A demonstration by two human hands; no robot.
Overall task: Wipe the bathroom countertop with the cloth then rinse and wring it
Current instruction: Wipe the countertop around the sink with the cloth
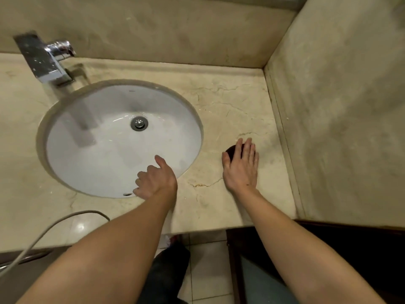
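Cloth (231, 151), dark and bunched small, lies on the beige marble countertop (230, 102) at about four o'clock from the round white sink (92, 154), near the basin's rim but apart from it. The right hand (241, 168) lies flat on top of it, fingers straight and together and pointing toward twelve o'clock, thumb spread out toward nine; nothing is curled round the cloth, the palm and fingers simply press it to the stone, and only a dark patch shows between thumb and forefinger. The left hand (156, 180) hangs over the sink's rim at roughly five o'clock, its fingers loosely curled and its thumb sticking out toward one o'clock, holding nothing. In the bowl the chrome drain (139, 123) sits a little toward twelve o'clock from the middle. A square chrome tap (47, 62) stands on the counter at eleven o'clock from the basin; a blurred pale streak runs below its spout into the bowl, and I cannot tell if it is water. A grey cable (50, 228) curves across the counter's front edge at seven o'clock. A marble side wall (339, 117) closes the counter at three o'clock
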